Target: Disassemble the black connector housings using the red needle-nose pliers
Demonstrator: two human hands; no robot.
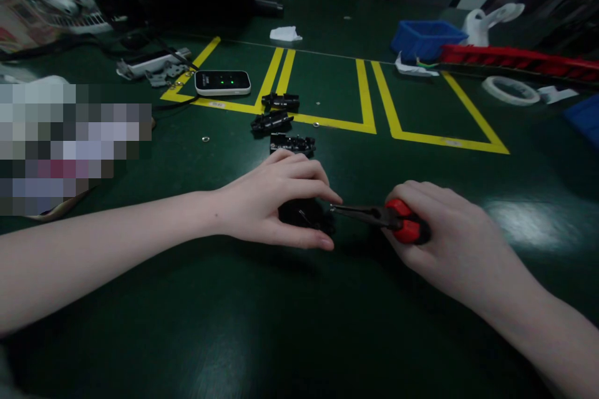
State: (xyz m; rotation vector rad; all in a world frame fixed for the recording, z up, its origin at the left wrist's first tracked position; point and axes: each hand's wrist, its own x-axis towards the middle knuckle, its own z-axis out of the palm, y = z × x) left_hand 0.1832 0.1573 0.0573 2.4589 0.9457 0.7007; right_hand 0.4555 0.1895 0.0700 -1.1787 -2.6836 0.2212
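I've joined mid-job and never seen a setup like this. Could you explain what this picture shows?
There is no machine: both grips are a person's bare hands. One camera, worn on the head, looks forward and down. The left grip curls around a black part over the green table. The right grip holds red-handled pliers, their tips pointing toward that part; whether the tips pinch anything is too small to tell. Beyond the left hand lie three similar black pieces, a small device with green lights, yellow lines and a blue bin.
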